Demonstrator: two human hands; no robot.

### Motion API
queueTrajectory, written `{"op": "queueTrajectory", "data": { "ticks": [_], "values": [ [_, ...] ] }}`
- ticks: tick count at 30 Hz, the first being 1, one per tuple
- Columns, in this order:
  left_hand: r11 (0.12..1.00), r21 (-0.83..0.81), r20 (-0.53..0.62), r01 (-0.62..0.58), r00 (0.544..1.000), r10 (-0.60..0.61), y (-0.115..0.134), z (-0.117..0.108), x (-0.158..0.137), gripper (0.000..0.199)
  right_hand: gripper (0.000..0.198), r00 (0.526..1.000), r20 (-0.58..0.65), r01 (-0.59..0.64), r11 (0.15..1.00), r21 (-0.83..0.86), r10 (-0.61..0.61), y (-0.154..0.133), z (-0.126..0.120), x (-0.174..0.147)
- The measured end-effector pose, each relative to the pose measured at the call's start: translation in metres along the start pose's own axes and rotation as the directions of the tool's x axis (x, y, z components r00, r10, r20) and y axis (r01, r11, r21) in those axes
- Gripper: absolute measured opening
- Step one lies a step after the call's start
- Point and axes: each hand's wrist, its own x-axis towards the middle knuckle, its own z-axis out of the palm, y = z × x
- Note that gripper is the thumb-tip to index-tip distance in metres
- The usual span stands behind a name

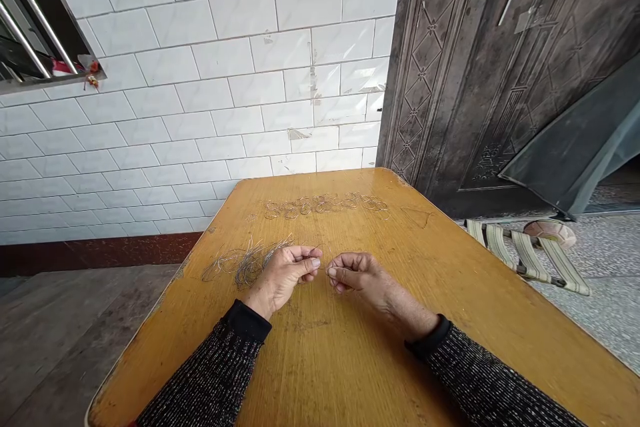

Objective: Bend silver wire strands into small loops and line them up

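My left hand and my right hand are close together above the middle of the table, each with thumb and forefinger pinched. Between the fingertips a thin wire faintly shows; its full shape is too fine to make out. A loose tangle of thin wires lies beside and partly behind my left hand. Farther back, several wire loops lie in a row across the tabletop. To their right is a single bent wire.
The yellow wooden table stands against a white tiled wall. A dark carved door with a hanging grey curtain is at the right. A striped-strap folding stool and a pinkish ball are on the floor there. A barred window is upper left.
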Motion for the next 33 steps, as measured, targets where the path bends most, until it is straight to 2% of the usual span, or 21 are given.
{"op": "queueTrajectory", "data": {
  "ticks": [3, 6, 15, 19, 21, 24, 29, 33],
  "values": [
    [0.990, -0.126, 0.044, 0.065, 0.997, -0.060, 0.001, 0.005, -0.004, 0.028, 0.028, 0.998, -0.055, 0.037, 0.997, 0.061, -0.034, -0.001, 0.001, 0.001],
    [0.987, -0.135, 0.115, 0.084, 0.991, -0.069, 0.000, 0.014, -0.008, 0.025, 0.027, 0.993, -0.089, 0.087, 0.991, 0.099, -0.078, -0.001, 0.001, 0.001],
    [0.995, -0.089, -0.012, 0.047, 0.999, -0.048, -0.003, 0.022, -0.010, 0.025, 0.021, 0.989, -0.109, 0.097, 0.994, -0.055, -0.103, 0.001, 0.003, 0.003],
    [0.997, -0.080, -0.085, 0.016, 0.996, -0.023, -0.003, 0.023, -0.010, 0.023, 0.016, 0.986, -0.044, 0.154, 0.984, -0.089, -0.158, 0.003, 0.005, 0.003],
    [0.996, -0.088, -0.084, 0.018, 0.996, -0.025, -0.002, 0.023, -0.010, 0.021, 0.013, 0.988, -0.032, 0.145, 0.985, -0.098, -0.149, 0.005, 0.006, 0.004],
    [0.990, -0.134, -0.057, 0.033, 0.998, -0.041, -0.001, 0.023, -0.011, 0.021, 0.014, 0.991, -0.087, 0.095, 0.993, -0.066, -0.100, 0.006, 0.006, 0.005],
    [0.979, -0.201, 0.017, 0.023, 1.000, -0.020, 0.003, 0.026, -0.012, 0.031, 0.019, 0.983, -0.155, 0.103, 0.994, 0.026, -0.097, 0.006, 0.003, 0.006],
    [0.977, -0.213, -0.006, -0.006, 1.000, 0.005, 0.002, 0.026, -0.012, 0.025, 0.020, 0.983, -0.163, 0.093, 0.995, 0.022, -0.089, 0.004, 0.003, 0.005]
  ]
}}
